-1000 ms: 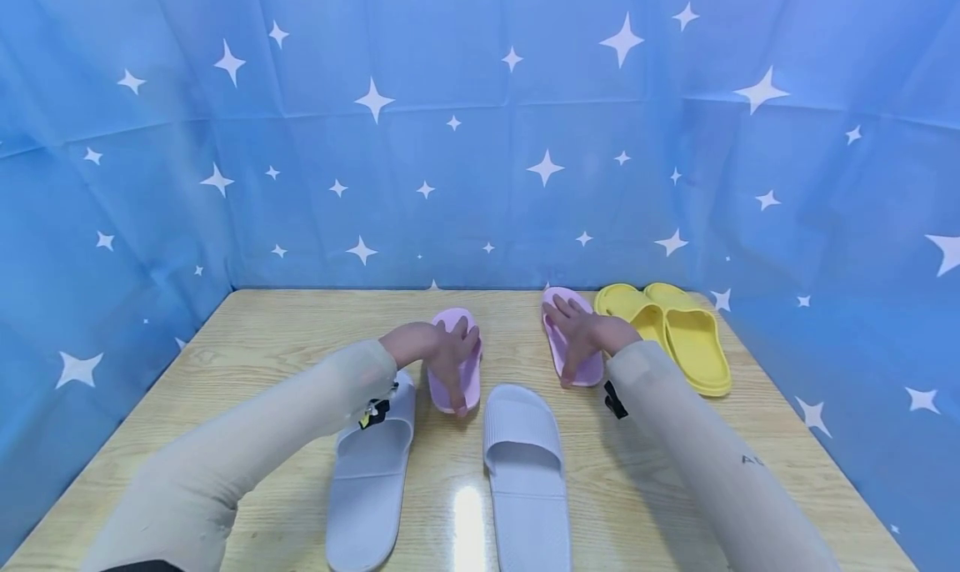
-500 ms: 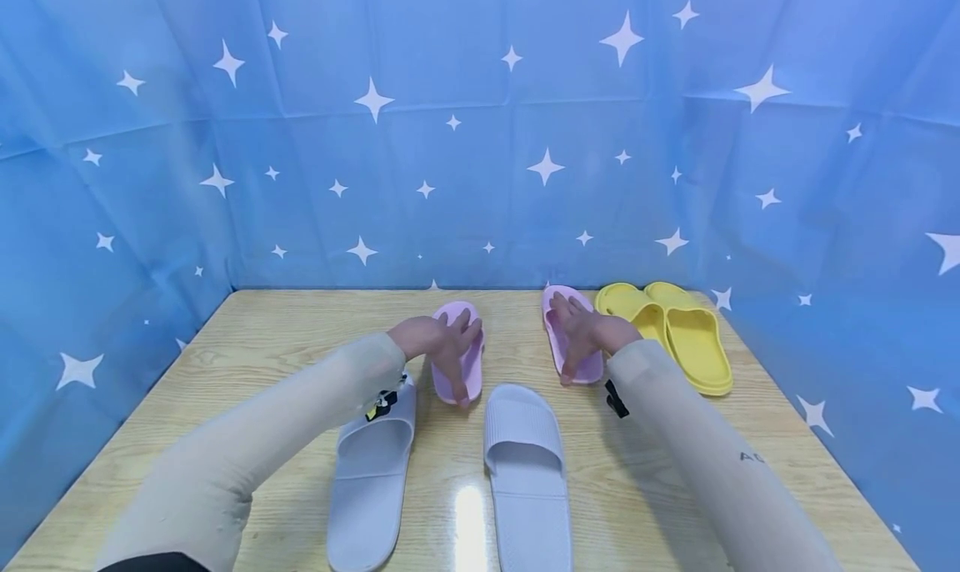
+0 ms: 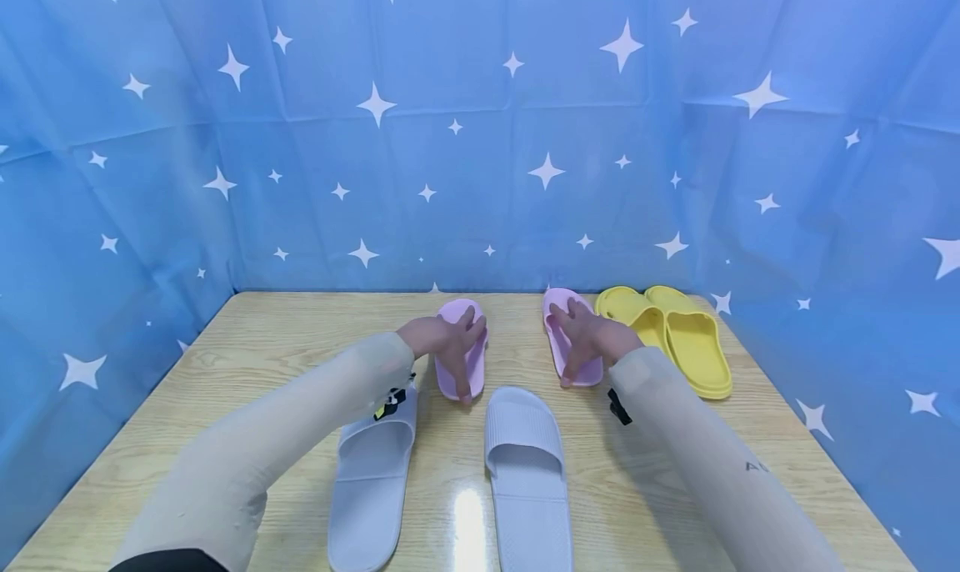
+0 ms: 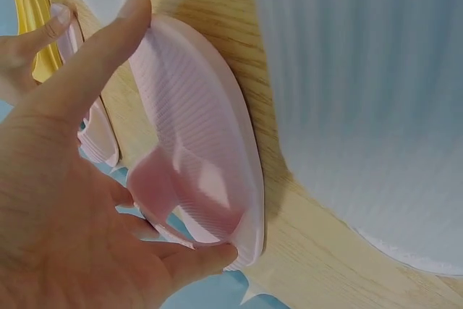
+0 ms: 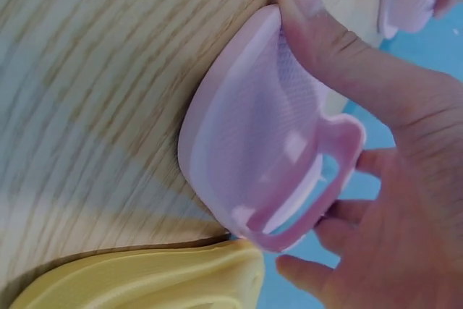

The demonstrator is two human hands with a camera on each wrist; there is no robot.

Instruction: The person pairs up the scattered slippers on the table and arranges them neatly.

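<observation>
My left hand (image 3: 450,344) spans a small pink slipper (image 3: 476,374), its thumb at the heel end. In the left wrist view the fingers of that hand (image 4: 79,200) reach the strap and toe of the pink slipper (image 4: 192,92). The right hand (image 3: 588,336) lies across a second pink slipper (image 3: 589,373), beside a yellow pair. Seen from the right wrist, the thumb of this hand (image 5: 405,128) touches the heel of the slipper (image 5: 239,113) while the fingers bend behind its strap, tips partly hidden. Both slippers point toward the back curtain.
A pair of yellow slippers (image 3: 701,351) stands at the back right, close by the right pink slipper. Nearer the front lie two large pale grey slippers, one left (image 3: 367,505) and one in the middle (image 3: 528,480). A blue starry curtain (image 3: 480,205) borders the wooden table (image 3: 285,330).
The left hand and its pink slipper have slid back and slightly right, so this slipper is nearly level with the other. The right hand has barely shifted, its fingers drawn in a little.
</observation>
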